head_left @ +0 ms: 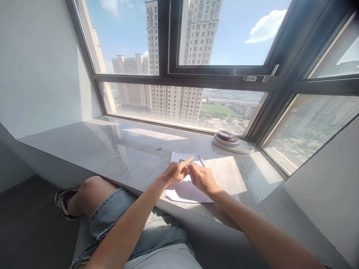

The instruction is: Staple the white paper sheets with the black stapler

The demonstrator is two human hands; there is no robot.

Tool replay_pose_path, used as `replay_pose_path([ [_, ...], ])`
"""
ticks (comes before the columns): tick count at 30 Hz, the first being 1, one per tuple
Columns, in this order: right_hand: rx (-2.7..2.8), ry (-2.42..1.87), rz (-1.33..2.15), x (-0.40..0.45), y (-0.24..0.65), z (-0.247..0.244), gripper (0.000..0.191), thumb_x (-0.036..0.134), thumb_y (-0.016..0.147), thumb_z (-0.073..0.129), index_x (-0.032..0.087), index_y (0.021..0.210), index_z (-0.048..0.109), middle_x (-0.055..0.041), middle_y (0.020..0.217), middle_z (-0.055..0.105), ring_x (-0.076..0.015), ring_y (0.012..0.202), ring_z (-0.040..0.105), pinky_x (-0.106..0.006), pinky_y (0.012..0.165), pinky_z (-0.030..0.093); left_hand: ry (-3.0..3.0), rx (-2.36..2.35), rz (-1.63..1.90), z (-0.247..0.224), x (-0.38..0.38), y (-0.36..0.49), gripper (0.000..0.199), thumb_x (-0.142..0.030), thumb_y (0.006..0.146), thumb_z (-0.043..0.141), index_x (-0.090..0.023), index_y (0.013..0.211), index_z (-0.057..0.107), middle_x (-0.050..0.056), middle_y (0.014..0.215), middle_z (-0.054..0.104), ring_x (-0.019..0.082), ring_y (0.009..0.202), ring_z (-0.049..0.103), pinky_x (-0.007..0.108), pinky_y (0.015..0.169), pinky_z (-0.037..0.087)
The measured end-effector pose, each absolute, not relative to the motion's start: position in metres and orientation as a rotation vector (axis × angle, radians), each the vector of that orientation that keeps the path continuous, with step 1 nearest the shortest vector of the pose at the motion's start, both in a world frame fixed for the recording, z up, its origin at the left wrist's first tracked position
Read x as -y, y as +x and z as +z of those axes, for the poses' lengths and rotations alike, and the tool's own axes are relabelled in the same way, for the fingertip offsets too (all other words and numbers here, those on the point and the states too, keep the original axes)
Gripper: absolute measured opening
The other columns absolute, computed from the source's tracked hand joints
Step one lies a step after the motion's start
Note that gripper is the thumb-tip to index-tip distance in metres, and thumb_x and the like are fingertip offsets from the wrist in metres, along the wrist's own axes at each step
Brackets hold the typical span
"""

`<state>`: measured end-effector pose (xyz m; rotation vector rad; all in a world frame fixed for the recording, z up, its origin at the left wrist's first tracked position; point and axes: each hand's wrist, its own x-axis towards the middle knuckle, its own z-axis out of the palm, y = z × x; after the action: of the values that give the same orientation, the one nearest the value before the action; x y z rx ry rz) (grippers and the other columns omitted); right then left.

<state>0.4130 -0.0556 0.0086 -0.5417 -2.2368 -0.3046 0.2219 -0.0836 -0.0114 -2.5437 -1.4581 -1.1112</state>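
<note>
My left hand (pixel 176 172) and my right hand (pixel 202 177) meet above white paper sheets (pixel 187 192) lying on the window sill. My left index finger points out to the right while the other fingers curl in. The fingers of my right hand are bent and pressed together against the left fingertips. Something tiny may be pinched where the hands meet; it is too small and covered to name. Writing or print covers the upper part of the paper. A thin stick-like thing (pixel 201 160) rests along the paper's upper right edge, just beyond my right hand.
A stack of round plates or discs (pixel 226 139) stands at the sill's right back corner. A small dark piece (pixel 159 149) lies on the pale tiled sill (pixel 134 160). Dark window frames (pixel 165 80) rise behind, and a wall (pixel 42 67) bounds the left.
</note>
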Motion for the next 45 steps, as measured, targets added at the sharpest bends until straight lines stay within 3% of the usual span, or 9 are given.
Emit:
replay_pose_path([
  [29, 2.202, -0.504, -0.313, 0.058, 0.412, 0.009, 0.024, 0.014, 0.1, 0.04, 0.018, 0.085, 0.058, -0.0006, 0.065, 0.06, -0.0113, 0.056, 0.047, -0.024, 0.055, 0.028, -2.567, 1.478, -1.11, -0.008, 0.085, 0.222, 0.069, -0.016, 0.089, 0.052, -0.019, 0.157, 0.041, -0.007, 0.06, 0.057, 0.011, 0.055, 0.053, 0.021, 0.059, 0.04],
  [32, 2.153, -0.604, -0.299, 0.058, 0.412, 0.01, 0.026, 0.016, 0.102, 0.04, 0.018, 0.084, 0.058, -0.0006, 0.063, 0.059, -0.0115, 0.054, 0.046, -0.025, 0.054, 0.027, -2.539, 1.488, -1.15, -0.008, 0.085, 0.222, 0.064, -0.016, 0.09, 0.052, -0.019, 0.154, 0.045, -0.006, 0.061, 0.058, 0.011, 0.056, 0.054, 0.02, 0.06, 0.04],
  [36, 2.291, -0.428, -0.285, 0.059, 0.413, 0.009, 0.025, 0.015, 0.101, 0.04, 0.019, 0.089, 0.061, -0.0015, 0.068, 0.063, -0.0121, 0.058, 0.052, -0.025, 0.058, 0.033, -2.554, 1.444, -1.174, -0.007, 0.086, 0.22, 0.063, -0.017, 0.088, 0.054, -0.018, 0.151, 0.05, -0.007, 0.06, 0.054, 0.01, 0.054, 0.05, 0.02, 0.058, 0.038],
  [41, 1.991, -0.559, -0.146, 0.05, 0.422, 0.01, 0.02, 0.021, 0.102, 0.044, 0.018, 0.096, 0.063, -0.0012, 0.066, 0.062, -0.0116, 0.054, 0.053, -0.024, 0.056, 0.038, -2.479, 1.443, -1.733, 0.003, 0.089, 0.219, 0.035, -0.026, 0.098, 0.048, -0.016, 0.126, 0.066, -0.007, 0.054, 0.044, 0.009, 0.049, 0.041, 0.021, 0.054, 0.037],
  [45, 1.769, -0.72, -0.065, 0.036, 0.432, 0.014, 0.019, 0.027, 0.104, 0.047, 0.018, 0.095, 0.062, 0.0025, 0.061, 0.056, -0.0098, 0.048, 0.048, -0.022, 0.052, 0.038, -2.4, 1.419, -2.272, 0.012, 0.092, 0.217, 0.026, -0.032, 0.098, 0.052, -0.015, 0.104, 0.07, -0.007, 0.053, 0.045, 0.008, 0.048, 0.041, 0.022, 0.054, 0.04],
])
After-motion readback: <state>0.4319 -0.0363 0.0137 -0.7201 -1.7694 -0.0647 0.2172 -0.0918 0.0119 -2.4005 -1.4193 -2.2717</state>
